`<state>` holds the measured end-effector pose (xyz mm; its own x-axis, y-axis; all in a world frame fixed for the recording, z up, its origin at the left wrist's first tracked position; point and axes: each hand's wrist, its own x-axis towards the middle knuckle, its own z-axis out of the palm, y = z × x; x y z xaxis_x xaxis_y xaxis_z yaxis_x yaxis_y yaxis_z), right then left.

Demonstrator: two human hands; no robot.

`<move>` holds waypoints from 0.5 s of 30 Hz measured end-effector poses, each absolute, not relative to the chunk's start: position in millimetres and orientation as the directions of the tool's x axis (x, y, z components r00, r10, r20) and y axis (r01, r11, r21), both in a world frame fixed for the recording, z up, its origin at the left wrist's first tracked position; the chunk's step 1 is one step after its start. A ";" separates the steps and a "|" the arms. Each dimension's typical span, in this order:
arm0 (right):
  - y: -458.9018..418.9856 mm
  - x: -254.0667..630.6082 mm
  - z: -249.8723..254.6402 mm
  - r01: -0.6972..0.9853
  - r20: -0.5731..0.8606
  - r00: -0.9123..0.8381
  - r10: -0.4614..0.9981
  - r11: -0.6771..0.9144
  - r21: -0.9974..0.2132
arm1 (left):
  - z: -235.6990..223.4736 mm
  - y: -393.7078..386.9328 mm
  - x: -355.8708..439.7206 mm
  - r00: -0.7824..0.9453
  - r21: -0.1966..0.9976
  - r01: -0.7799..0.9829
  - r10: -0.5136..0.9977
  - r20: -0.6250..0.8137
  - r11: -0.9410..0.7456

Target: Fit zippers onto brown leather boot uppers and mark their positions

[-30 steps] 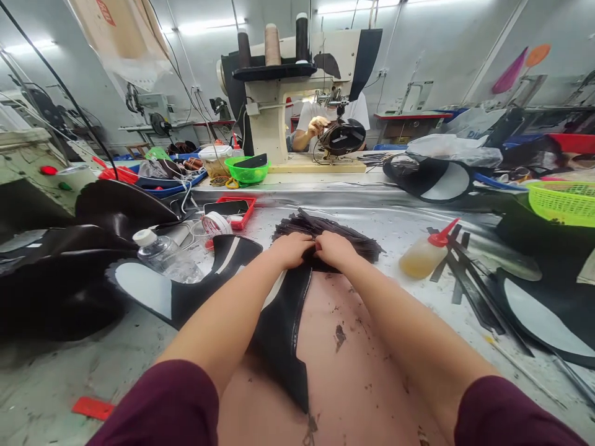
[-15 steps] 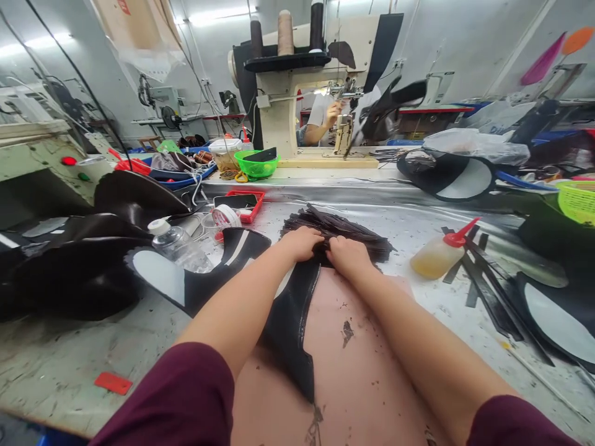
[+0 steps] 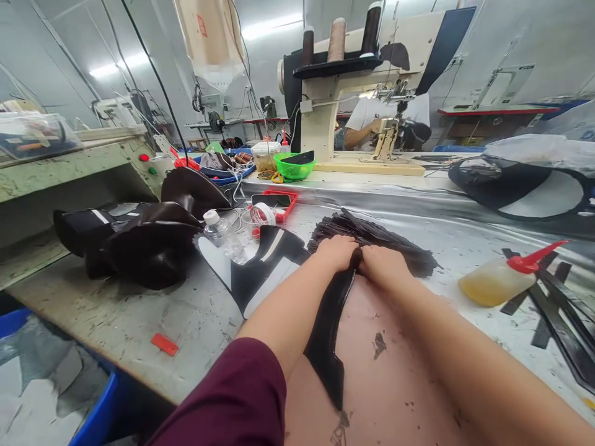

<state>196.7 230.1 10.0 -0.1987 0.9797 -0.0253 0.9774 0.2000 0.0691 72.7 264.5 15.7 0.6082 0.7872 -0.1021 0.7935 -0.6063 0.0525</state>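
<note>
My left hand (image 3: 338, 253) and my right hand (image 3: 383, 263) are side by side, fingers closed on the top edge of a black leather piece (image 3: 328, 334), apparently a shoe upper. Its pointed lower end lies on a pinkish work board (image 3: 395, 396), and my left forearm hides part of it. The fingertips are mostly hidden. Just behind my hands is a bundle of thin dark strips (image 3: 395, 238). Left of my left forearm lies another black cut piece (image 3: 253, 279) with white backing patches.
At left are dark leather uppers (image 3: 153, 248), a clear bottle (image 3: 223, 235), a tape roll (image 3: 263, 215) and a red tray (image 3: 290, 204). A glue bottle (image 3: 493, 286) lies at right beside black strips (image 3: 558, 316). Behind stands a sewing machine (image 3: 320, 118); a person sits beyond it.
The view has swung left, so a blue bin now shows at lower left. My hands keep hold of the leather piece at its top edge. The person behind has moved the dark piece at the machine.
</note>
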 end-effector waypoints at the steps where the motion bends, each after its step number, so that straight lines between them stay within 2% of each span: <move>1: 231.0 196.2 10.0 0.977 -0.049 -0.202 0.978 0.205 0.055 | 16.0 264.7 72.2 0.612 0.052 0.791 0.784 -0.108 -0.610; 4: 226.7 199.4 11.5 0.975 -0.074 -0.220 0.973 0.221 0.008 | 17.8 266.6 71.6 0.621 0.044 0.782 0.773 -0.125 -0.621; 8: 202.5 217.6 14.1 0.943 -0.001 -0.329 0.944 0.329 -0.045 | 20.9 271.2 72.7 0.626 0.033 0.777 0.765 -0.152 -0.629; 10: 186.9 231.7 13.5 0.879 0.036 -0.437 0.899 0.436 -0.192 | 22.3 273.3 73.3 0.630 0.030 0.773 0.759 -0.167 -0.634; 12: 171.9 248.4 12.6 0.774 0.115 -0.474 0.873 0.476 -0.418 | 23.4 274.8 73.8 0.631 0.026 0.770 0.755 -0.176 -0.637; 15: 151.6 275.3 14.8 0.616 0.266 -0.308 0.913 0.405 -0.676 | 24.4 276.3 74.5 0.623 0.013 0.776 0.762 -0.180 -0.631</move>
<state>275.3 151.6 14.8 -0.3080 0.9134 0.2661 0.6157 0.4046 -0.6762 74.5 276.3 24.4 0.6225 0.7617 -0.1796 0.7757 -0.6310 0.0127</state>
